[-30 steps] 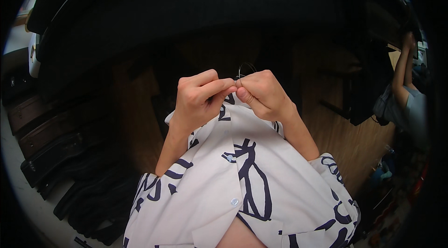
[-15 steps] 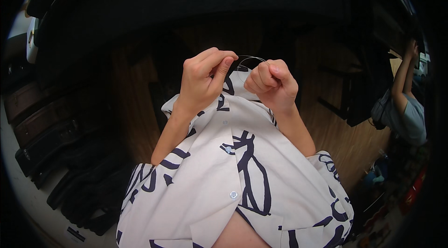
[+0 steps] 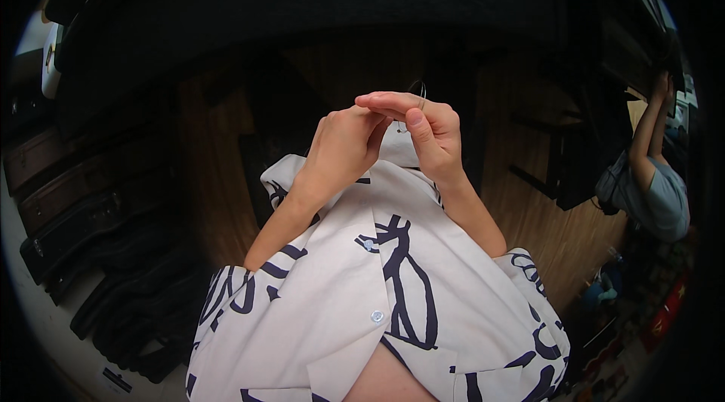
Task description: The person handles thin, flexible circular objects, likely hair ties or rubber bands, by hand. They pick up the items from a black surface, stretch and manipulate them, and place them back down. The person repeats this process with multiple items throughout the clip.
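A thin, pale wire-like string (image 3: 423, 90) curves up in a narrow loop above my right hand (image 3: 436, 134). It runs across the fingers, and a short end shows below them. My right fingers lie pressed together, pointing left, with the thumb bent against them around the string. Touching them from the left is my left hand (image 3: 340, 146), its fingers bent inward. Those left fingertips are hidden behind the right fingers, so what they pinch is not visible. Both hands are raised in front of my white shirt (image 3: 332, 273) with dark line patterns.
Several dark and brown cases (image 3: 72, 209) line the left side. A dark surface (image 3: 325, 1) spans the far side. Dark furniture legs (image 3: 563, 164) stand on the wooden floor (image 3: 521, 213). At the right, a person (image 3: 649, 190) in a grey-blue top has raised arms.
My hands have come together from slightly apart. My right hand has gone from a fist to extended fingers over the left fingertips. The string's loop now rises above my right hand.
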`<state>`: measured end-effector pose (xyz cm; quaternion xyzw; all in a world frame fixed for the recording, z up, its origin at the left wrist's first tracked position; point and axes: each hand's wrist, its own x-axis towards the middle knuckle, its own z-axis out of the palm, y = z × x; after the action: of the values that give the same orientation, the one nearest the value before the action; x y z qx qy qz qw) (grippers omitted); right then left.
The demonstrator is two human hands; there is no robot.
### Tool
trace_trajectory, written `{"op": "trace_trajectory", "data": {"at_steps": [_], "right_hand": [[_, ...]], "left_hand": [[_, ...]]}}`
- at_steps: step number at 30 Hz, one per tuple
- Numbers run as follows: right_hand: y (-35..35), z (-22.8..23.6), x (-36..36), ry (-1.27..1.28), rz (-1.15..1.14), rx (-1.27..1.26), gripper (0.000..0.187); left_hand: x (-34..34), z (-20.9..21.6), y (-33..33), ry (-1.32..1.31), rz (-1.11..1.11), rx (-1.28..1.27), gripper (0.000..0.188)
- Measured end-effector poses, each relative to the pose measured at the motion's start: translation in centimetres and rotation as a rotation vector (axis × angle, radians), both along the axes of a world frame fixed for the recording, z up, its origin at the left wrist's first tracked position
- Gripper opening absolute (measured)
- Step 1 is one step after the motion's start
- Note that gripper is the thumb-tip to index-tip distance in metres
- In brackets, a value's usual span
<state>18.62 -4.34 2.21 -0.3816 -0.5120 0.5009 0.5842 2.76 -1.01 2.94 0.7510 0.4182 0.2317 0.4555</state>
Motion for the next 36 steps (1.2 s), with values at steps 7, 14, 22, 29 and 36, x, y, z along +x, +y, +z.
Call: {"op": "trace_trajectory", "data": {"at_steps": [7,14,22,29,36], "right_hand": [[0.1,0.7,-0.2,-0.382,-0.149,0.115,0.026],[0.1,0.1,1.0,-0.768,-0.202,0.138,0.013],[-0.1,0.6,1.6,-0.927,-0.104,0.199,0.028],[-0.7,0.5,2.3,-0.451,0.194,0.06,0.04],[-0.7,-0.1,2.4,0.105,0.332,-0.109,0.048]], "left_hand": [[0.0,1.0,0.1,0.077,-0.056,0.11,0.007],[-1.1,2.2,0.4,0.13,-0.082,0.173,0.003],[-2.1,2.5,1.5,0.016,-0.047,0.315,0.006],[-1.9,1.9,2.0,-0.186,-0.046,0.286,0.007],[-1.5,-1.2,1.7,-0.421,-0.169,-0.068,0.028]]}}
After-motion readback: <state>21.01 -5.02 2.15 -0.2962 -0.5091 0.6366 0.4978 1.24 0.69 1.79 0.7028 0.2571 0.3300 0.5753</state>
